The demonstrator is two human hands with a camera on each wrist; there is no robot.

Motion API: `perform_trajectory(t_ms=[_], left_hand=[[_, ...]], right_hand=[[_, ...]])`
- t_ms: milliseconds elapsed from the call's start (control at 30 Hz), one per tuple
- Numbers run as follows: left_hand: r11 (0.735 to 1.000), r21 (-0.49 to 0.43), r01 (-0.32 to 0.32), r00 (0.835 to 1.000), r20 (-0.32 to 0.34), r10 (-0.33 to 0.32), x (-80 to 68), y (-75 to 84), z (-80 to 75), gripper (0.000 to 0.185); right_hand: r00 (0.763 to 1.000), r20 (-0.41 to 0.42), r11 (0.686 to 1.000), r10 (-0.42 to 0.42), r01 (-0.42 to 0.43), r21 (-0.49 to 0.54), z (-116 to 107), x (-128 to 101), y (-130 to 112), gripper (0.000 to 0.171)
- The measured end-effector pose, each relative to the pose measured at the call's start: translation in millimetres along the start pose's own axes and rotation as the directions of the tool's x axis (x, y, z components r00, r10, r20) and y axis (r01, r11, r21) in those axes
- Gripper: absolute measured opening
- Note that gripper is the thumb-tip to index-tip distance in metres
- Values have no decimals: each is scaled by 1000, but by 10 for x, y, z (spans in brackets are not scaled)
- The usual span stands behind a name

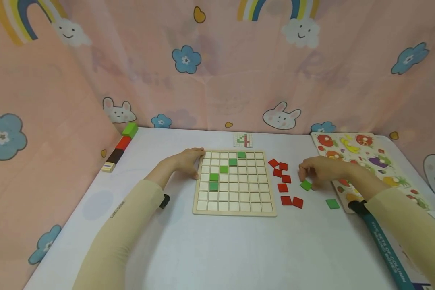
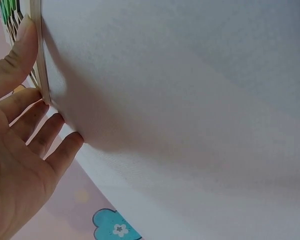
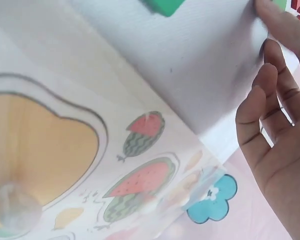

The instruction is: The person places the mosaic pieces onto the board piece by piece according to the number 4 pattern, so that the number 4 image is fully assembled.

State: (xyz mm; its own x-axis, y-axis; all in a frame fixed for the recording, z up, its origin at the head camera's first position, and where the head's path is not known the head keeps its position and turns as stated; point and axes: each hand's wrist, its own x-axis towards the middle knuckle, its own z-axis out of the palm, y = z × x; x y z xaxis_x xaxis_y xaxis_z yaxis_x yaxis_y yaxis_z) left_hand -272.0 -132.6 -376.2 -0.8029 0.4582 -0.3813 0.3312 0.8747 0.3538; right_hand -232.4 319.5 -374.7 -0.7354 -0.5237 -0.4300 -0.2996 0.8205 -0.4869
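Note:
A square wooden grid board (image 1: 235, 214) lies flat, with several green tiles (image 1: 223, 169) in a slanting line of its cells. My left hand (image 1: 187, 162) rests against the board's left edge near the far corner. In the left wrist view its thumb (image 2: 26, 42) touches the board's edge and the other fingers are spread loosely. To the right of the board my right hand (image 1: 320, 169) is low over the table, its fingers bent, right by a loose green tile (image 1: 306, 185). Thumb and forefinger stand apart in the right wrist view. Another green tile (image 1: 332, 204) lies nearer me.
Several red tiles (image 1: 282, 187) lie scattered right of the board. A small pattern card (image 1: 243, 140) is behind it. A fruit-picture board (image 1: 362, 161) and a dark teal box (image 1: 388, 249) are at the right. Coloured blocks (image 1: 123, 143) line the left edge.

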Motion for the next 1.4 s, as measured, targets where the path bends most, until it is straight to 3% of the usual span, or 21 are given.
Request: perform_trajectory(t_ms=[133, 333, 600, 833, 1067, 1400], left_hand=[[1000, -1, -4, 1000, 0, 4, -1, -5, 2, 95], [1000, 13, -13, 1000, -1, 13, 8, -11, -2, 96], [1000, -4, -6, 1000, 0, 6, 4, -11, -3, 95], [1000, -2, -3, 1000, -2, 3, 16, -19, 6, 97], [1000, -3, -21, 1000, -4, 21, 6, -13, 15, 95], [1000, -5, -15, 1000, -4, 15, 1, -7, 5, 96]], right_hand=[[999, -35, 1000, 3, -2, 27, -13, 41, -63, 20], [995, -96, 983, -11, 29, 182, 16, 205, -335, 24], [971, -108, 923, -215, 238, 303, 204, 609, -997, 24], [935, -105, 890, -338, 354, 288, 363, 973, -1463, 25], [929, -122, 919, -349, 364, 149, 480, 1191, -1687, 20], [955, -146, 958, -258, 272, 86, 542, 1196, -1792, 10]])
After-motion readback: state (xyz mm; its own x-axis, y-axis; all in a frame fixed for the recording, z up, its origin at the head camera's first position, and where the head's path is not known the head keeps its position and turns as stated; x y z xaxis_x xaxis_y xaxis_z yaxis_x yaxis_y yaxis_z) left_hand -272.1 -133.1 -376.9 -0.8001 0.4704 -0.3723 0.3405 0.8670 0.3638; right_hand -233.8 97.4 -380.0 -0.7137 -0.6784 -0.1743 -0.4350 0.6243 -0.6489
